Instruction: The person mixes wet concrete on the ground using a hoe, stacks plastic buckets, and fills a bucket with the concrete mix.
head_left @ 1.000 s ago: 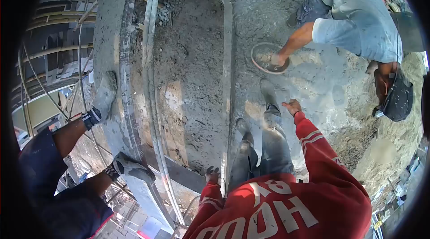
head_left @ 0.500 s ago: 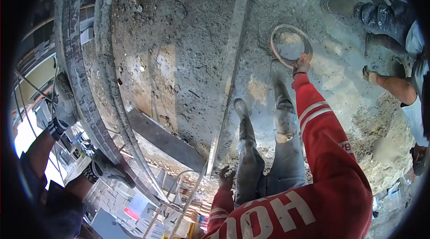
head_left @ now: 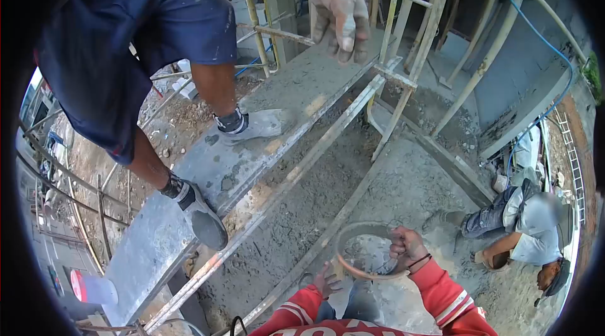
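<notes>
My right hand (head_left: 408,246) grips the rim of a round, mud-coated bucket (head_left: 354,271), seen from above, with its wide mouth towards me. My left hand (head_left: 327,282) is at the bucket's near left side, fingers spread and holding nothing. A small gap seems to lie between it and the rim. Grey, muddy material shows inside the mouth, but how full the bucket is I cannot tell. Red sleeves cover both my arms. Over the plank hangs another person's empty hand (head_left: 343,17), fingers pointing down.
A person in dark shorts (head_left: 113,52) stands on a raised plank (head_left: 233,153) at left. Metal scaffold poles (head_left: 403,103) rise ahead. A crouching person (head_left: 535,229) is at right. A white bucket with a red rim (head_left: 94,289) stands lower left; wet concrete (head_left: 296,229) covers the ground.
My view has swung up and left towards the plank. The bucket has come up from near the ground, closer to my body, still in my right hand. My left hand has moved beside it.
</notes>
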`<state>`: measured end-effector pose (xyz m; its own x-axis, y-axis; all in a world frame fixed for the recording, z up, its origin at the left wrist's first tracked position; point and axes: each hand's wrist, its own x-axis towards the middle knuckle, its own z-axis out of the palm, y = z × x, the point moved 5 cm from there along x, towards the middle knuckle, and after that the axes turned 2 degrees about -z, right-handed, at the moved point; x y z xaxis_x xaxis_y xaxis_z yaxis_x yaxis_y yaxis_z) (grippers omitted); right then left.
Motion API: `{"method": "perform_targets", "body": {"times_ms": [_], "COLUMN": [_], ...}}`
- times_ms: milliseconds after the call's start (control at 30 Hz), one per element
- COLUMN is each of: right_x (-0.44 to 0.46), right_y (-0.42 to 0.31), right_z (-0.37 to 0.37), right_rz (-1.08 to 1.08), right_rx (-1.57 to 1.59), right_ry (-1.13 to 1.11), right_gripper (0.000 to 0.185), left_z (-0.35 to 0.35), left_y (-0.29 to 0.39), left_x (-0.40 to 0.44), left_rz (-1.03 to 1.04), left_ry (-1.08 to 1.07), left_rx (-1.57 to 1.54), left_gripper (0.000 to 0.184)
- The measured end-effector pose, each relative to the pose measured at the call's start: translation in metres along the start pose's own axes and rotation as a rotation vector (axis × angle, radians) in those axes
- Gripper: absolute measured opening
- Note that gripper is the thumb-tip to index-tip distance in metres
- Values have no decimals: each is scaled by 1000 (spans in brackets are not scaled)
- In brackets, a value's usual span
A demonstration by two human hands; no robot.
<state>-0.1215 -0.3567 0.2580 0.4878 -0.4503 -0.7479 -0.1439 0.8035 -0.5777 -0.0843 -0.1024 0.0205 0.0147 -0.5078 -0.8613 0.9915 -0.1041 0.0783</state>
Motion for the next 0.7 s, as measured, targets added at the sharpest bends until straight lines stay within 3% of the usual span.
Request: {"method": "perform_targets", "body": {"times_ms": [100, 167, 200, 233, 300, 333, 433, 500, 567, 600, 633, 700], "right_x": [-132, -217, -257, -291, -340, -366, -413, -428, -435, -442, -451, -446], "right_y": [-83, -126, -143, -157, -184, -193, -202, -215, -242, -246, -243, -214], "right_z": [91, 139, 162, 183, 219, 239, 294, 320, 327, 315, 298, 254], "right_rz": [38, -40, -103, -162, -225, -270, -537, -847, -1304, -1760, -2160, -2181], "right_rx": [-113, -99, -193, -285, -307, -366, -549, -633, -911, -882, -802, -558], "right_ry": [-306, -499, -553, -602, -721, -761, -911, -731, -479, -270, 145, 101], "right_gripper": [28, 31, 32, 33, 32, 30, 17, 24, 49, 48, 47, 32], "left_z": [44, 85, 103, 119, 139, 150, 170, 186, 207, 222, 234, 249], "left_y": [26, 56, 75, 87, 115, 129, 169, 193, 213, 217, 217, 214], "left_x": [-73, -138, -184, -225, -294, -310, -355, -377, -394, -408, -418, -425], "left_rz": [-18, 168, 317, 325, 624, 637, 964, 1101, 1100, 1001, 892, 904], "left_ry": [-182, -784, -834, -862, -895, -918, -922, -1049, -1161, -1245, -1314, -1397], "left_rx": [-92, -277, -323, -296, -214, -193, -147, -288, -243, -257, -276, -116], "left_gripper": [94, 72, 67, 67, 81, 81, 77, 77, 78, 79, 79, 78]}}
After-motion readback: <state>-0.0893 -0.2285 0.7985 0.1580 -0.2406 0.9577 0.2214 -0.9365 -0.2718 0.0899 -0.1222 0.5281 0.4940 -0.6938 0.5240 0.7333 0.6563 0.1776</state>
